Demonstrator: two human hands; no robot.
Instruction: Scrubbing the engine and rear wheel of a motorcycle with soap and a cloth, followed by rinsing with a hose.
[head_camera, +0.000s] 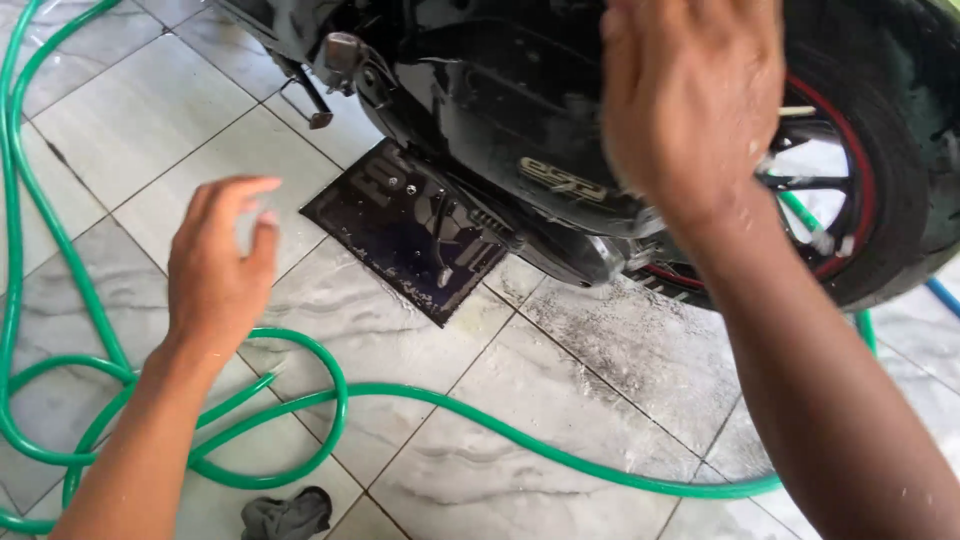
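My right hand (690, 100), wet, fingers spread and empty, hovers before the black scooter engine cover (520, 120) with its gold oval badge (562, 178). My left hand (215, 270) hangs open above the green hose (400, 392) on the tiled floor (600, 380).

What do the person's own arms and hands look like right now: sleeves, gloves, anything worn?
Both forearms are bare: no sleeves, gloves, watch or rings show. The left hand looks dry and slightly blurred. The right hand and its forearm carry small white flecks, perhaps soap foam or water drops.
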